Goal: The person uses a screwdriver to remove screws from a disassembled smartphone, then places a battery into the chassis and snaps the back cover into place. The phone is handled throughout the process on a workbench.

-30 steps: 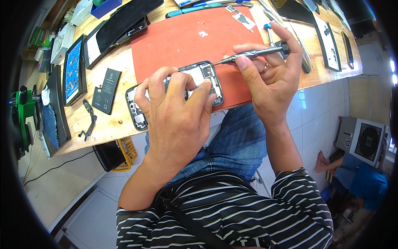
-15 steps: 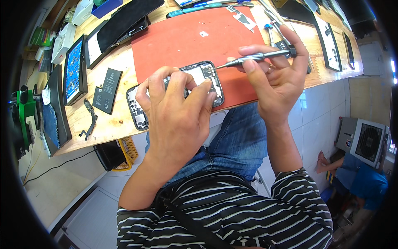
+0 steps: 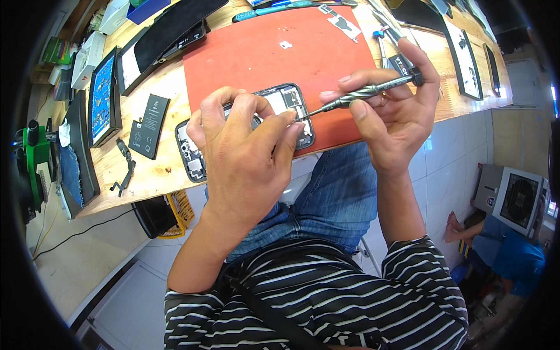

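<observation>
Nearer the person's body now, the screwdriver's (image 3: 361, 94) tip has shifted down to the left hand's (image 3: 240, 149) thumb and index finger. That hand curls over the opened phone (image 3: 279, 100), which covers the orange mat's (image 3: 251, 55) near-left corner; whether it pinches anything is unclear. The right hand (image 3: 392, 129) grasps the screwdriver. Probably light and stiff, with fragile innards, the phone is best held by its rim.

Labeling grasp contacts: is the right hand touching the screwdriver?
Touching. The head view shows the right hand gripping the screwdriver by its grey handle.
</observation>
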### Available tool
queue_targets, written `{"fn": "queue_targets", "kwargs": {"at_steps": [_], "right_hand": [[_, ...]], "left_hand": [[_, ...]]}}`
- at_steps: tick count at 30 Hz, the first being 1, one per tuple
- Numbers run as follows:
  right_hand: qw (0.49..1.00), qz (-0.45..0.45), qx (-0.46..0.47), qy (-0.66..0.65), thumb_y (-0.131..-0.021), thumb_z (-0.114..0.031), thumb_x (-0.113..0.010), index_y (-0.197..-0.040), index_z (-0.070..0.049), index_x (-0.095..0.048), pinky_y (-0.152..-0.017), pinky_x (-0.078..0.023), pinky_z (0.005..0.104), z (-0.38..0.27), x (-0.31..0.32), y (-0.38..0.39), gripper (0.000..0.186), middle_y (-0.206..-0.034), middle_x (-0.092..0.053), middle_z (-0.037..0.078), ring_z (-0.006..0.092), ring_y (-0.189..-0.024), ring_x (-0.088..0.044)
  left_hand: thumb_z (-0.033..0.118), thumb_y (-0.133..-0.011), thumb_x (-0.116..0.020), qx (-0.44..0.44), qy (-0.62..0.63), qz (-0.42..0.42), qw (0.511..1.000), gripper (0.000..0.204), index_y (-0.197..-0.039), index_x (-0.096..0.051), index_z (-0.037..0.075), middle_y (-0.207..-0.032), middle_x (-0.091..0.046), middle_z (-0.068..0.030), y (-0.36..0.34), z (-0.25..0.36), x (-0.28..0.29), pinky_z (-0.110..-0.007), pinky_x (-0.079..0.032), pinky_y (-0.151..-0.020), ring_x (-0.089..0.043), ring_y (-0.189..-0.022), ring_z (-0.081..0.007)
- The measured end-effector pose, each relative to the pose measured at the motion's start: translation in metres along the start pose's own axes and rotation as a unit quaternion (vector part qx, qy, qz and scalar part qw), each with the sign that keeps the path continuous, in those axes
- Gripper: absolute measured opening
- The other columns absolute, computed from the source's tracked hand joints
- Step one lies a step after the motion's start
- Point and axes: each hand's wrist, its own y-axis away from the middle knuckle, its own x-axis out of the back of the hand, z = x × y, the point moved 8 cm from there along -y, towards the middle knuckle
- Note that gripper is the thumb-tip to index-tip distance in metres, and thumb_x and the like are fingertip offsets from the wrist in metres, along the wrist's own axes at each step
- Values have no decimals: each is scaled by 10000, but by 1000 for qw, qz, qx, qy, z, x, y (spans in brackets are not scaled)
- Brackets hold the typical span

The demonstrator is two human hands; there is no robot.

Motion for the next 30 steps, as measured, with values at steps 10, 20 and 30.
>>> {"fn": "queue_targets", "kwargs": {"at_steps": [10, 20, 30], "right_hand": [[1000, -11, -12, 13, -921, 139, -597, -1585, 34, -184, -885, -675, 447, 0, -2, -1, 789, -1082, -722, 245, 332, -972, -777], [1000, 2, -9, 8, -920, 124, -609, -1580, 43, -195, -877, -678, 456, 0, 1, 0, 784, -1071, -724, 245, 333, -967, -778], [1000, -3, -2, 9, -916, 138, -604, -1571, 46, -191, -869, -667, 397, 1, -1, 0, 781, -1080, -724, 238, 311, -969, -779]], "left_hand": [[159, -802, -878, -9, -5, 1, 1000, 199, -993, -825, 140, -969, -657, -8, -2, 1, 2, -470, -368, -963, -555, -1141, -316], [191, -814, -874, -16, -7, 7, 1000, 157, -959, -832, 145, -968, -663, -4, -2, 1, 2, -464, -377, -922, -561, -1119, -301], [186, -807, -877, -17, -9, 4, 1000, 164, -959, -831, 144, -965, -662, 1, -2, 2, 2, -465, -372, -918, -560, -1114, -297]]}}
